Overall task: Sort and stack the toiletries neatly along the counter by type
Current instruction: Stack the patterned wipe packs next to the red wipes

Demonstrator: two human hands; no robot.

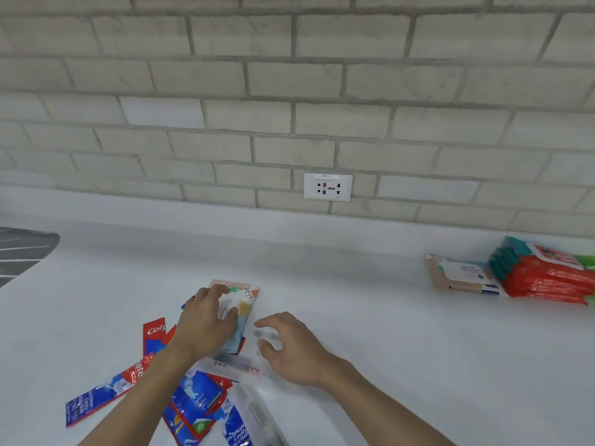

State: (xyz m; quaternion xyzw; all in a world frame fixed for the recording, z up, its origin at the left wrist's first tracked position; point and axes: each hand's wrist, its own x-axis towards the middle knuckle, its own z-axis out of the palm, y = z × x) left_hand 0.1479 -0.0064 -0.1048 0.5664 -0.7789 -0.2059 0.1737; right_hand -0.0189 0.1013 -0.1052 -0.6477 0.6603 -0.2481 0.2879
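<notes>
Pastel patterned soft wipes pack (246, 296) on white counter (354, 317): left hand (206, 323) grips it; right hand (291, 346) beside, loosely curled, empty.

The wall (289, 75) ahead is pale brick, whitish blocks with grey mortar lines running in staggered rows. Low on it sits a white outlet (328, 187) with dark slots and small red and blue marks; its tiny label on top is too blurred to read. A white upstand (161, 207) runs along the wall's foot. At far left lies a dark grey panel (22, 252) with pale ridges.
</notes>
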